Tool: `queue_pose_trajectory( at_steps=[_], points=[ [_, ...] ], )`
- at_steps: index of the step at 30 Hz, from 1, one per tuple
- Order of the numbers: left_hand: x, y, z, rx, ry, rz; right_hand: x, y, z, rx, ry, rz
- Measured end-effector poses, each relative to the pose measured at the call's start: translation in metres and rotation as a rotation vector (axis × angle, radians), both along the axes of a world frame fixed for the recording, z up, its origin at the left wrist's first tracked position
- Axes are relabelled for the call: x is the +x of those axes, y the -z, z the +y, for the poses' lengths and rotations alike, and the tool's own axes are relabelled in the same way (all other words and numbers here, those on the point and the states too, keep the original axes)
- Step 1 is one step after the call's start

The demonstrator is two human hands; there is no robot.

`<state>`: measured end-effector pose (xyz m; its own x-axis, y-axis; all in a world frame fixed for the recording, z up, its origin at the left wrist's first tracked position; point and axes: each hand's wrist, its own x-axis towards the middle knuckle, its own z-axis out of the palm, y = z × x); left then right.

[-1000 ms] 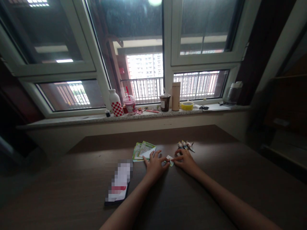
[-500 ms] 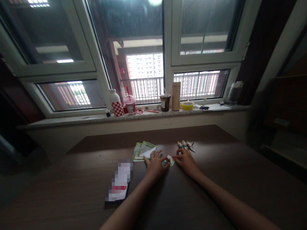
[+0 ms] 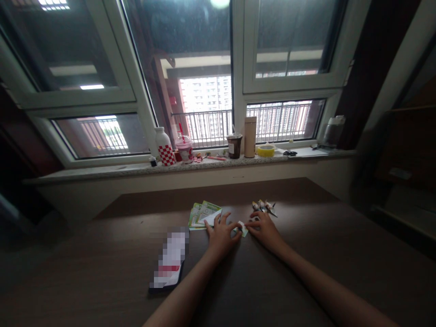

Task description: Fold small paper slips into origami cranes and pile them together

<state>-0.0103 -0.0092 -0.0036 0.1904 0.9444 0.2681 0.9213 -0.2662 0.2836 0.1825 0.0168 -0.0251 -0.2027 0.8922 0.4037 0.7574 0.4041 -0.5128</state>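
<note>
Lying between left hand (image 3: 222, 236) and right hand (image 3: 265, 230), small paper (image 3: 244, 229)

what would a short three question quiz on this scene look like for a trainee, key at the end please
1. Multiple choice: what lies between the fingertips of the left hand and the right hand?
A) a pair of scissors
B) a small pale piece
C) a drinking straw

2. True or false: on the windowsill, the tan flask stands between the dark drink cup and the yellow tape roll.

3. Fill in the missing word: the hand nearer the green-edged cards is the ____ hand.

Key: 1. B; 2. True; 3. left
</note>
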Motion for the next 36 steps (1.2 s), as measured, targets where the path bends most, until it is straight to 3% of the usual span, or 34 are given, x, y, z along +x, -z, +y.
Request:
queue_pose_trajectory(
  at_steps=[10, 16, 31, 36],
  points=[
    [-0.002, -0.003, -0.001, 0.134, 0.086, 0.119, -0.004, -0.013, -0.009, 0.004, 0.039, -0.123],
    [0.0, -0.005, -0.004, 0.195, 0.06, 0.126, -0.005, -0.016, -0.012, -0.002, 0.071, -0.164],
    [-0.001, -0.007, -0.004, 0.076, 0.0, 0.076, -0.002, -0.006, -0.004, 0.025, -0.012, -0.012],
    [0.0, -0.008, -0.004, 0.067, -0.012, 0.073, -0.003, -0.008, -0.006, -0.001, 0.026, -0.041]
  ],
)
